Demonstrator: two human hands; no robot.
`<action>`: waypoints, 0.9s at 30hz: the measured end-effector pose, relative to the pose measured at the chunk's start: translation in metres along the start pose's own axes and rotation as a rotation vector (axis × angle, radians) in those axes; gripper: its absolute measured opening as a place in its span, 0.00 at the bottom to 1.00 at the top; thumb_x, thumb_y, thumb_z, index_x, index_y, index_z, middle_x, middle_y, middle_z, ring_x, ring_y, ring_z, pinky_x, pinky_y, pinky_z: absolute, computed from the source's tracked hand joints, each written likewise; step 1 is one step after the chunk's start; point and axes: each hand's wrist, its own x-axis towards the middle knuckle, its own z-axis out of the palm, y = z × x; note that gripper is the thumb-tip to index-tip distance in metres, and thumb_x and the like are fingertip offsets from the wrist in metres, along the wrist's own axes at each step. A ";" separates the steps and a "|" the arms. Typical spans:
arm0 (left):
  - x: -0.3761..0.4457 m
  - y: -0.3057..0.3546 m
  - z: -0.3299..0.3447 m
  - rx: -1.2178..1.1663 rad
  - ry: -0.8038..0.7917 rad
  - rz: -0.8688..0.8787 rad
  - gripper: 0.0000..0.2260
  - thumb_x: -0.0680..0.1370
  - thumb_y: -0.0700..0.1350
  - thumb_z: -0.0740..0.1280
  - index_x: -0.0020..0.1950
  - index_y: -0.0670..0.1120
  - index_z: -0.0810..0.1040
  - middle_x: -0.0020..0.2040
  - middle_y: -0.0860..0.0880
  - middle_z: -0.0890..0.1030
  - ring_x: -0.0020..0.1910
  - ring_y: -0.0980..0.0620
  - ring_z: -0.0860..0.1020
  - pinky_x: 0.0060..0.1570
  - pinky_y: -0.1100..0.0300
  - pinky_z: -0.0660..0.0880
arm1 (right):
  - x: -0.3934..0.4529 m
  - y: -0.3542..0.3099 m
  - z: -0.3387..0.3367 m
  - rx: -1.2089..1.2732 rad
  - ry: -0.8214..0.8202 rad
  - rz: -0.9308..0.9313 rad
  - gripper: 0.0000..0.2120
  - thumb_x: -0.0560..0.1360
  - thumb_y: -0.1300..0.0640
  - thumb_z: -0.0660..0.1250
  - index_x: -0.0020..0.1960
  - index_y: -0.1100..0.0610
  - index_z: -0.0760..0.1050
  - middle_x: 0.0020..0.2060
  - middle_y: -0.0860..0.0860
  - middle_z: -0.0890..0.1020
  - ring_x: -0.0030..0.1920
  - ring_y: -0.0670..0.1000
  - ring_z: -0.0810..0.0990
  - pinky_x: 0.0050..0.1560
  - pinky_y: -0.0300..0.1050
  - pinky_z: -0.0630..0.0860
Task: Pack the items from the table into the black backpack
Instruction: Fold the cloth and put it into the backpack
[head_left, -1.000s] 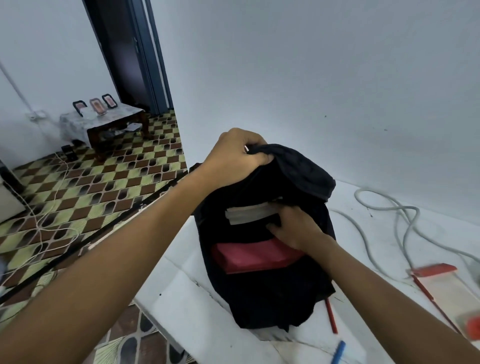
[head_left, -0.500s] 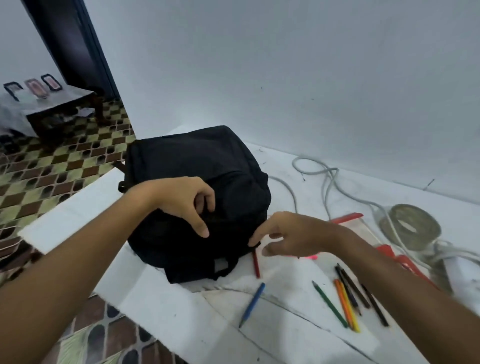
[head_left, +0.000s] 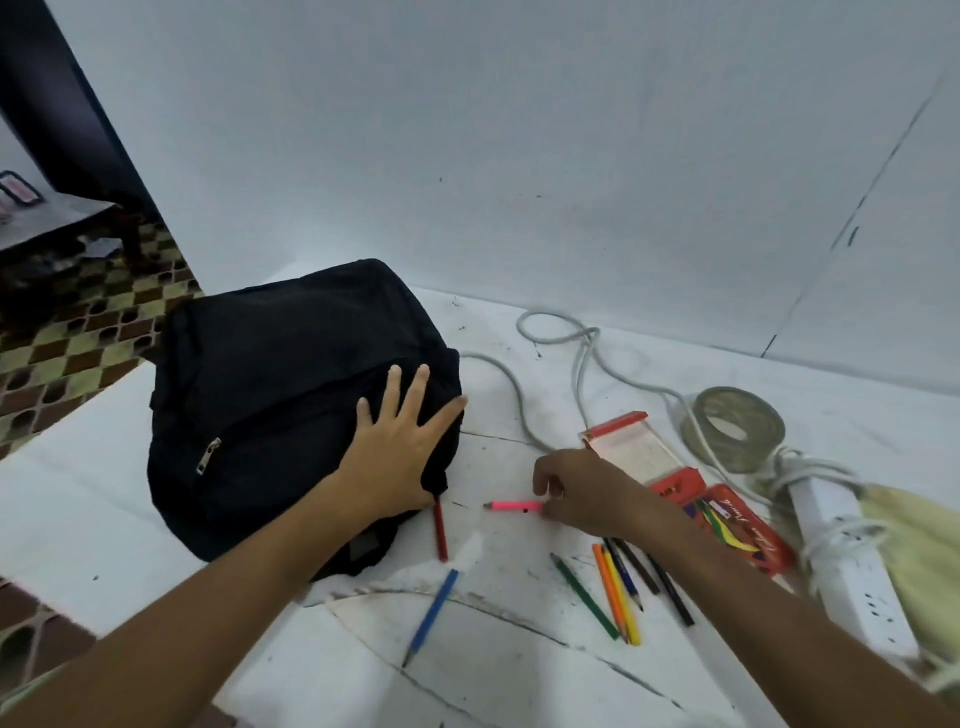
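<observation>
On white bench (head_left: 104, 483), toward left edge: soft black fabric backpack (head_left: 280, 395) lying flat, front zip pull visible. Left hand (head_left: 400, 447) flat on backpack's right side, fingers straight and spread, grip apart, forearm reaching in from lower left. Right hand (head_left: 582, 488) low over bench right of backpack, fingers curled, grip pinched on one end of short pink pencil (head_left: 514, 506); pencil level, dark tip pointing toward backpack. Red pencil (head_left: 440, 530) touching backpack's lower right edge. Blue pencil (head_left: 431, 616) loose nearer camera. Group of green, orange, yellow and dark pencils (head_left: 621, 592) partly beneath right forearm. Red pencil case (head_left: 737, 525) open beside right wrist. Grey cable (head_left: 550, 338) looped behind, roll of tape (head_left: 737, 431) and white power strip (head_left: 852, 561) at right.
</observation>
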 end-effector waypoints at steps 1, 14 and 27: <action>0.002 -0.003 -0.002 -0.043 -0.009 0.015 0.45 0.71 0.54 0.71 0.78 0.57 0.43 0.78 0.43 0.37 0.76 0.36 0.39 0.70 0.35 0.60 | 0.000 0.000 0.003 0.000 0.014 -0.001 0.06 0.73 0.55 0.69 0.47 0.51 0.73 0.43 0.47 0.74 0.43 0.48 0.75 0.42 0.40 0.71; 0.007 -0.068 -0.009 -0.089 0.139 0.121 0.39 0.70 0.36 0.66 0.76 0.62 0.57 0.75 0.57 0.64 0.70 0.53 0.67 0.43 0.62 0.74 | 0.004 -0.002 0.010 -0.055 0.062 0.023 0.06 0.75 0.54 0.68 0.46 0.57 0.77 0.44 0.49 0.78 0.44 0.49 0.78 0.44 0.40 0.74; -0.008 -0.072 -0.022 -0.174 -0.059 0.071 0.37 0.65 0.58 0.76 0.71 0.60 0.63 0.71 0.55 0.64 0.68 0.53 0.64 0.61 0.58 0.69 | 0.006 -0.007 0.012 -0.002 0.059 0.063 0.07 0.74 0.52 0.68 0.49 0.55 0.76 0.47 0.50 0.79 0.45 0.49 0.77 0.44 0.40 0.73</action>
